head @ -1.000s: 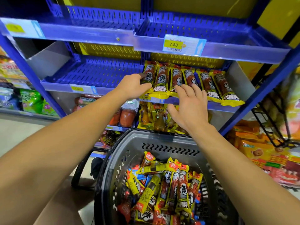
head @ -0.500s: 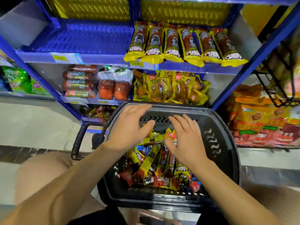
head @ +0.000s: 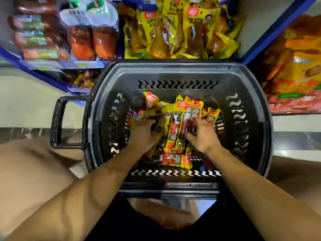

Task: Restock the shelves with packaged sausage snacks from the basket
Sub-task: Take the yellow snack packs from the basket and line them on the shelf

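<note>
A dark grey plastic basket (head: 178,68) stands on the floor below me, holding several yellow-and-red packaged sausage snacks (head: 175,129) in a loose pile. Both my hands are down inside it. My left hand (head: 144,134) rests on the left side of the pile, its fingertips against a yellow pack lying crosswise. My right hand (head: 203,133) lies on the right side with its fingers spread over the packs. Neither hand plainly grips a pack, and both are motion-blurred. The shelf row of sausage snacks is out of view.
The basket's handle (head: 57,122) sticks out to the left. Just beyond the basket, a low blue shelf holds yellow drumstick packs (head: 173,32) and orange-red meat packs (head: 93,40). A rack of orange and red bags (head: 295,75) stands at right. My knees flank the basket.
Both hands came off the shelf row of sausage snacks, dropped over the basket and now reach into the pile. My view tilted down, so the upper shelves left the frame.
</note>
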### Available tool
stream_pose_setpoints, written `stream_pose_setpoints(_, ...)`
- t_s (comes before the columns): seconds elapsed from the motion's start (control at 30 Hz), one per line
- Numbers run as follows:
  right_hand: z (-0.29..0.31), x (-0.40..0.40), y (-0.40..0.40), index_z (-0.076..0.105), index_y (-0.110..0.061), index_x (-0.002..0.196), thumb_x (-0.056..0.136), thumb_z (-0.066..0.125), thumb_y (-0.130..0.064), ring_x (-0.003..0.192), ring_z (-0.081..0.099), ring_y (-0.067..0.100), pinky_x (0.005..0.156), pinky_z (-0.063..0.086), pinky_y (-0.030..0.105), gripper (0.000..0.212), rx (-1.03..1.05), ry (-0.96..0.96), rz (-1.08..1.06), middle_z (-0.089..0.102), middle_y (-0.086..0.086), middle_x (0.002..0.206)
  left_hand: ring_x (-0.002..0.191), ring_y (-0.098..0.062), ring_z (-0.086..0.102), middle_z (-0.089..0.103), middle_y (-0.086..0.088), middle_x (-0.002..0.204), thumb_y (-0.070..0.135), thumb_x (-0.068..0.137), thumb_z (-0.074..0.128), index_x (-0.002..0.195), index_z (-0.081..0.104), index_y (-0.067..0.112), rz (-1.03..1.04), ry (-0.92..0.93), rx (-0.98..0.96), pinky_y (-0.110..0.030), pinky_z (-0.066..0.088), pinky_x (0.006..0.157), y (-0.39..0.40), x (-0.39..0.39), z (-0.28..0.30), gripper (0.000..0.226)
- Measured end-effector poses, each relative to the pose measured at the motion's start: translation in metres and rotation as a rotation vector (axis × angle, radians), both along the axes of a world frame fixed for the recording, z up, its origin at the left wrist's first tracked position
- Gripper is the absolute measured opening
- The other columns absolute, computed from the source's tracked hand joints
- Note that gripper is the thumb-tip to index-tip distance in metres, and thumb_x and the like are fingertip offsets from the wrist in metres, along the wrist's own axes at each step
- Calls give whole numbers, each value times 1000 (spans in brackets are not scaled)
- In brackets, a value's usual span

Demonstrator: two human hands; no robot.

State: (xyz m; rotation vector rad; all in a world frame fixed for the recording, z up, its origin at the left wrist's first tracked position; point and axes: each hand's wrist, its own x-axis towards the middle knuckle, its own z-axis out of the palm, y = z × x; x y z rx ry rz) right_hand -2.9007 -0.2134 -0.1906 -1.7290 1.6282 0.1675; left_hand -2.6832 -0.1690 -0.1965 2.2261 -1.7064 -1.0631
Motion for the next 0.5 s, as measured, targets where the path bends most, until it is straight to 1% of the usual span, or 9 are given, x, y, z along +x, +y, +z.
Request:
stream_pose_setpoints(0.1, -20, 3, -3, 37, -7, 147, 90, 70, -30, 129, 51, 35, 105, 43, 37, 70, 72, -39, -78, 53, 19, 140, 116, -30, 56, 61, -13, 124, 31, 88, 64, 133, 54, 11, -2, -5, 67, -33, 43, 90, -3, -8, -23, 50)
stream_pose_setpoints(0.2, -38, 9, -8, 35, -7, 147, 91, 69, -25, 121, 58, 37, 99, 47, 37, 69, 180, -67, -159, 60, 19, 132, 112, -29, 58, 62, -12, 118, 29, 86, 67, 129, 55, 11, 15, -7, 126, -31, 44, 86, -5, -11, -43, 48)
stream_pose_setpoints(0.3, -55, 18, -18, 21, -8, 154, 92, 67, -26, 121, 58, 38, 100, 48, 38, 79, 249, -38, -171, 59, 20, 135, 111, -30, 57, 62, -12, 117, 29, 83, 71, 128, 54, 11, 42, -20, 198, -31, 43, 80, -6, -12, -57, 51)
stream_pose_setpoints(0.37, -63, 23, -26, 9, -15, 158, 92, 67, -26, 123, 57, 37, 103, 47, 38, 89, 280, -68, -236, 58, 17, 139, 108, -31, 58, 63, -12, 116, 30, 80, 74, 127, 53, 12, 52, -14, 225, -33, 46, 80, -9, -12, -64, 54)
stream_pose_setpoints(0.4, -68, 24, -30, 6, -16, 159, 92, 67, -25, 125, 56, 37, 105, 45, 35, 91, 296, -91, -265, 56, 16, 140, 107, -32, 60, 64, -12, 115, 30, 79, 75, 127, 53, 13, 44, -9, 247, -34, 48, 80, -11, -12, -66, 56)
stream_pose_setpoints(0.43, -71, 25, -36, 7, -15, 158, 92, 67, -24, 129, 53, 36, 107, 41, 33, 90, 315, -98, -288, 55, 14, 142, 106, -32, 61, 66, -12, 115, 30, 79, 76, 127, 52, 12, 31, -8, 262, -35, 50, 81, -13, -12, -69, 57)
stream_pose_setpoints(0.5, -76, 27, -48, 22, -11, 152, 91, 68, -23, 131, 50, 33, 106, 38, 29, 78, 335, -113, -330, 54, 14, 141, 107, -32, 61, 67, -12, 116, 27, 80, 76, 128, 51, 10, 23, -4, 291, -36, 51, 83, -18, -13, -70, 57)
